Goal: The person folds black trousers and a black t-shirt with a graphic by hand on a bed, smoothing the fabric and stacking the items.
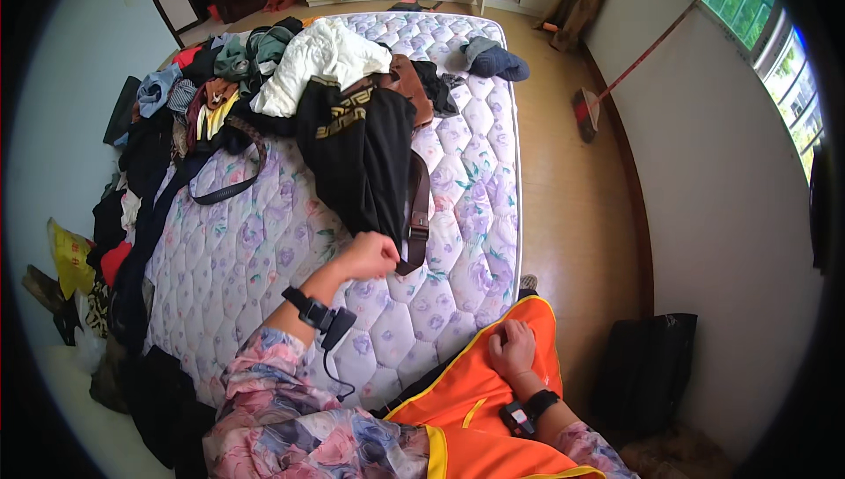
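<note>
A black garment with gold lettering is spread over the mattress, its lower end pulled toward me. Closed at that lower end, my left hand grips the black cloth with curled fingers. A dark brown belt with a buckle lies right beside the garment and close to this hand. My right hand rests on the orange apron over my leg, holding nothing, its fingers loosely bent. White clothing is heaped just beyond the black garment.
A flowered mattress bears a clothes pile on its far left and a second belt. Dark blue caps sit at its far right corner. A broom leans against the right wall; a black bag stands below.
</note>
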A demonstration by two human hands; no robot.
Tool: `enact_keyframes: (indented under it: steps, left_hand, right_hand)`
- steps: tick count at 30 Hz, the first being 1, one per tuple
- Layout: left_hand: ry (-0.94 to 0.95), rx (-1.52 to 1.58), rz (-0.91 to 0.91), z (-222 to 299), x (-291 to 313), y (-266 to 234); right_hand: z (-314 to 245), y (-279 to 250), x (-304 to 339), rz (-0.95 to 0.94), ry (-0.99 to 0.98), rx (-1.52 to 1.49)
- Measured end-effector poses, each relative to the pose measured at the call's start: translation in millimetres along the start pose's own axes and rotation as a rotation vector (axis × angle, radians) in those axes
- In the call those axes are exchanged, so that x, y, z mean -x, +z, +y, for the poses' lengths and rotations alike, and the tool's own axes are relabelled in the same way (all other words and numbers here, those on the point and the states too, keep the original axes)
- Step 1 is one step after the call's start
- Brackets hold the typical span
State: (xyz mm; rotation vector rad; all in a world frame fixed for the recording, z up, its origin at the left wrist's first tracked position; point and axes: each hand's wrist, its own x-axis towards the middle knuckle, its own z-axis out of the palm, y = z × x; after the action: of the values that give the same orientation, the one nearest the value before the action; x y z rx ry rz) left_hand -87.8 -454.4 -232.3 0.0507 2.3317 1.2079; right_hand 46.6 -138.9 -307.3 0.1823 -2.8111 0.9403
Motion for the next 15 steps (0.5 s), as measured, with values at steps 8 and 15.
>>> enact_keyframes:
  steps: [8, 15]
  left_hand:
    - [0.082, 0.02, -0.623, 1.1, 100.7, 67.1]
    - [-0.282, -0.054, 0.82, -110.9, 18.4, 7.6]
  right_hand:
    - [0.4, -3.0, 6.9, -0.019, -0.022, 0.015]
    - [-0.2, -6.8, 13.5, -0.022, -0.007, 0.011]
